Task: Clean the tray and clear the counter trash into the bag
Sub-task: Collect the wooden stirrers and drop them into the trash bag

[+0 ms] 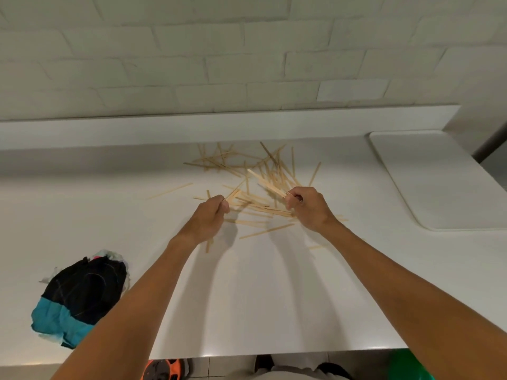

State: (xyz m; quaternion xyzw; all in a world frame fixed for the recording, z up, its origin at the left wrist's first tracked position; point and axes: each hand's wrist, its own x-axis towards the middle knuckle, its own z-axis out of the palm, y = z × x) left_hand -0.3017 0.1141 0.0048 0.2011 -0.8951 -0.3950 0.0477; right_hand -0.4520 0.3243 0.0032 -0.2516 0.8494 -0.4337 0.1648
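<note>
My right hand (308, 208) pinches a bundle of sticks (269, 185) by one end | my left hand (212, 215) grips a few more | rest lie scattered on counter (247, 297) just beyond | I judge them light, stiff, snappable: grab mid-length, gently.

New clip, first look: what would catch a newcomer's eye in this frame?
A scatter of thin wooden sticks lies strewn across the middle of the white counter. The left hand and right hand are both in the pile, each gripping a few sticks. A crumpled black and teal cloth lies at the counter's near left, and a white tray sits at the far right.
</note>
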